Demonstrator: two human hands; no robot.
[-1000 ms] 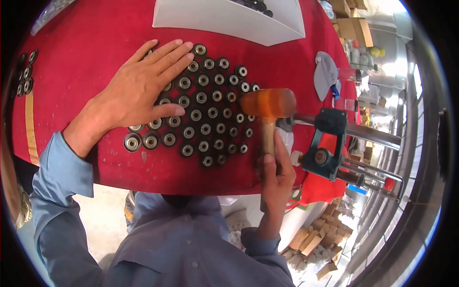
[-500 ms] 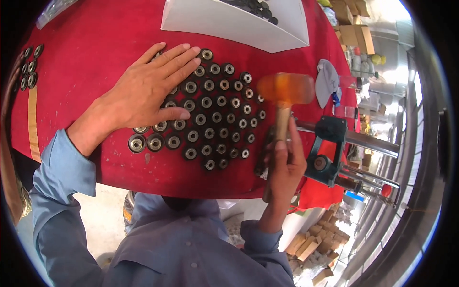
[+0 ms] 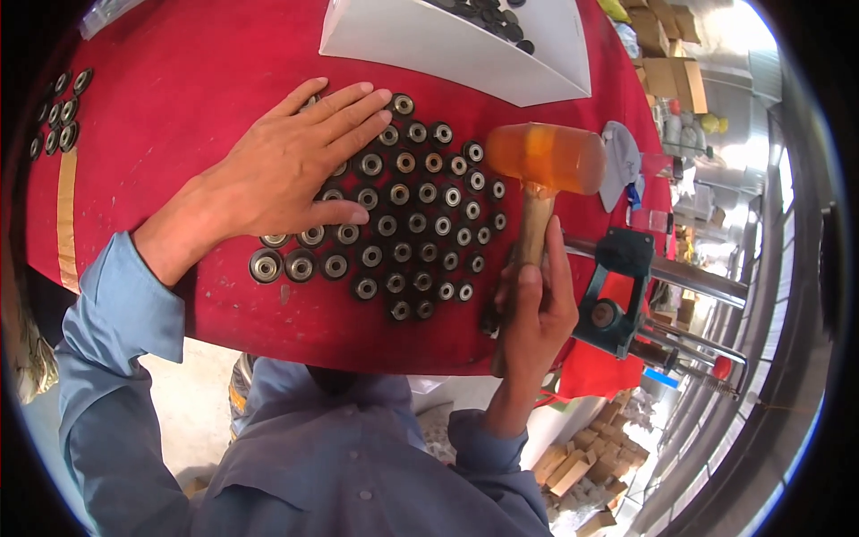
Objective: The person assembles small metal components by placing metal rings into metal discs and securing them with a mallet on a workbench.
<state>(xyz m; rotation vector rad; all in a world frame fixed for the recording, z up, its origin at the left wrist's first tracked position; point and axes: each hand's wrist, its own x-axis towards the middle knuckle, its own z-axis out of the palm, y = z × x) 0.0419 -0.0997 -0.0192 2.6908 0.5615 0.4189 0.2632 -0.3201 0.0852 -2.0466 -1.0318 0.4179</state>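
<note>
Several small round black-and-silver bearings (image 3: 420, 219) lie packed in rows on a red table (image 3: 179, 89). My left hand (image 3: 286, 166) lies flat on the left part of the cluster, fingers spread and pointing right. My right hand (image 3: 534, 309) grips the wooden handle of a mallet with an orange translucent head (image 3: 546, 157). The mallet head is raised above the right edge of the bearing cluster.
A white tray (image 3: 429, 45) holding dark round parts sits at the far side of the table. More bearings (image 3: 58, 116) lie at the far left by a yellow tape strip. A black clamp on a metal bar (image 3: 626, 277) is fixed at the table's right edge. Cardboard boxes stand beyond.
The mallet head has risen and moved right, away from the table's front edge, as my right hand lifted it. My left hand stays flat on the bearings.
</note>
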